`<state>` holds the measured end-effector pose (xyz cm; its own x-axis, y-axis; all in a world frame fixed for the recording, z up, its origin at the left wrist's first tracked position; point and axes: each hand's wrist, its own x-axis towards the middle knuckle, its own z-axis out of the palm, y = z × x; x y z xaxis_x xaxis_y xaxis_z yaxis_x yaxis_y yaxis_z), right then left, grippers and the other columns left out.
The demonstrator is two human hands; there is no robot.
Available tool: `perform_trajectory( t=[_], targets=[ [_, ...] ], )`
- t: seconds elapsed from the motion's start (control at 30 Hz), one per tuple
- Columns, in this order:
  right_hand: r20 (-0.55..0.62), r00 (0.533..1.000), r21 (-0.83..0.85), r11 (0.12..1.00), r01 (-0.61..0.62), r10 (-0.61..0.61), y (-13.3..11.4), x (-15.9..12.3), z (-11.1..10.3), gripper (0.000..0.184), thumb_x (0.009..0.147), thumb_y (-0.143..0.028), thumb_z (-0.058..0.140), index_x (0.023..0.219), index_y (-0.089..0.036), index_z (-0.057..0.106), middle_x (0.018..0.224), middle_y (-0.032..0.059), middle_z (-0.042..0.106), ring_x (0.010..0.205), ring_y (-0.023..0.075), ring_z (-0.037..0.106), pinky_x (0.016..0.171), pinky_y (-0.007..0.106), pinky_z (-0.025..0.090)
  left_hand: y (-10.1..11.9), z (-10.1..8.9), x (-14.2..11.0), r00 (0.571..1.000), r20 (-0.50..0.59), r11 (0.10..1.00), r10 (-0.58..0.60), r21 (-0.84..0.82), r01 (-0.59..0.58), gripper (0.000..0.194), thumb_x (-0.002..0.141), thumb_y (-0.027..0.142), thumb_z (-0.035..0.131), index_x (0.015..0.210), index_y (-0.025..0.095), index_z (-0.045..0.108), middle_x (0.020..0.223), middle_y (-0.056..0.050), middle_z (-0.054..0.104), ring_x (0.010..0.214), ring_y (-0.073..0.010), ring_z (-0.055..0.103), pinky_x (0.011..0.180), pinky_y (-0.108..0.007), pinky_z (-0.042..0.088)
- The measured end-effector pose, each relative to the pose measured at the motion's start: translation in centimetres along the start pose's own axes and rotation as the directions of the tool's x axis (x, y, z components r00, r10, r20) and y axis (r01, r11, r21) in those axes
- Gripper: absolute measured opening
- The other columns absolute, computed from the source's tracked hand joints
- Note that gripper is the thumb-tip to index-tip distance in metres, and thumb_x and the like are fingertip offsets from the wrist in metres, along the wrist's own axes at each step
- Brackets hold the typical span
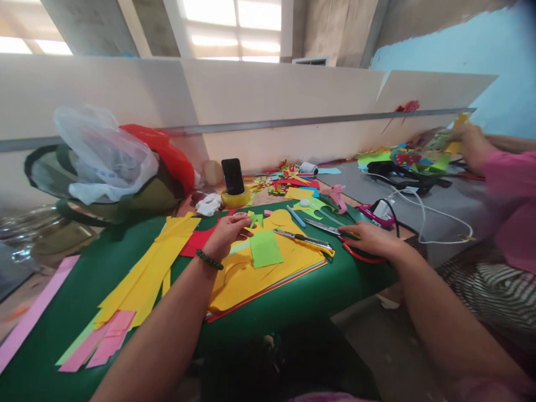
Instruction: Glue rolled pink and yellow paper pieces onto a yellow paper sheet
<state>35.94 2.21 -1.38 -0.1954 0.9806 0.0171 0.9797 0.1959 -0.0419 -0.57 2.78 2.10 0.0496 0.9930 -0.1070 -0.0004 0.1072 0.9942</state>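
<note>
My left hand (229, 231) is closed in a pinch above the stacked yellow paper. At its fingertips shows a small cut piece of green paper (256, 220). On the right, my right hand (372, 240) has its fingers around the red handles of a pair of scissors (326, 228), whose blades point left on the green mat. Between the hands, a yellow box cutter (307, 240) lies across the yellow paper (238, 282). Beside it rests a light green paper square (267, 249). A blue pen-like stick (296, 216) lies just behind.
Yellow strips (146, 268) and pink strips (111, 338) lie at left. A phone (233, 176) leans by a tape roll (235, 197). Behind are a pink glue gun (336, 196) and a purple power strip (376, 215) with cables. Another person's hand (471, 142) works at far right.
</note>
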Motion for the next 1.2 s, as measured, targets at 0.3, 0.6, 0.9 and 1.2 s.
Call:
perform_trajectory(
  t=[0.3, 0.6, 0.9, 1.2],
  targets=[
    [-0.431, 0.877, 0.483, 0.768, 0.421, -0.21, -10.1, -0.5, -3.2, 0.027, 0.091, -0.036, 0.049, 0.1, -0.02, 0.069, 0.099, 0.0078, 0.072, 0.086, 0.0203, 0.067, 0.075, 0.031, 0.054, -0.2, 0.7, -0.5, 0.996, 0.081, 0.998, 0.037, 0.055, -0.042, 0.033, 0.055, 0.042, 0.082, 0.066, 0.015, 0.066, 0.069, -0.001, 0.068, 0.055, -0.0096, 0.061, 0.054, -0.021, 0.043],
    [-0.502, 0.801, 0.6, 0.537, 0.593, -0.324, -16.7, 4.7, -2.2, 0.032, 0.075, -0.007, 0.053, 0.1, -0.018, 0.07, 0.099, 0.0061, 0.072, 0.074, 0.0146, 0.067, 0.075, 0.031, 0.056, -0.1, 1.0, -0.7, 0.986, 0.158, 0.996, 0.043, 0.066, -0.054, 0.037, 0.05, 0.045, 0.083, 0.067, 0.015, 0.069, 0.07, -0.003, 0.069, 0.054, -0.0101, 0.061, 0.053, -0.021, 0.043],
    [-0.491, 0.816, 0.742, 0.344, 0.575, -0.304, -16.1, 5.5, -0.6, 0.028, 0.076, -0.018, 0.056, 0.099, -0.018, 0.071, 0.096, 0.0063, 0.072, 0.078, 0.0146, 0.068, 0.075, 0.03, 0.056, -0.3, 0.7, -0.4, 0.99, 0.141, 1.0, -0.005, 0.015, 0.003, 0.027, 0.057, 0.036, 0.08, 0.065, 0.015, 0.065, 0.069, -0.002, 0.069, 0.053, -0.0097, 0.061, 0.052, -0.021, 0.041],
    [-0.523, 0.819, 0.752, 0.325, 0.573, -0.236, -16.3, 6.6, 0.4, 0.018, 0.075, -0.023, 0.057, 0.084, -0.019, 0.072, 0.083, 0.0052, 0.071, 0.081, 0.0178, 0.069, 0.073, 0.031, 0.055, -0.4, 0.8, -0.1, 0.992, 0.128, 0.999, -0.005, 0.038, 0.0, 0.031, 0.056, 0.039, 0.081, 0.066, 0.015, 0.065, 0.07, -0.003, 0.069, 0.054, -0.0099, 0.06, 0.054, -0.022, 0.043]
  ],
)
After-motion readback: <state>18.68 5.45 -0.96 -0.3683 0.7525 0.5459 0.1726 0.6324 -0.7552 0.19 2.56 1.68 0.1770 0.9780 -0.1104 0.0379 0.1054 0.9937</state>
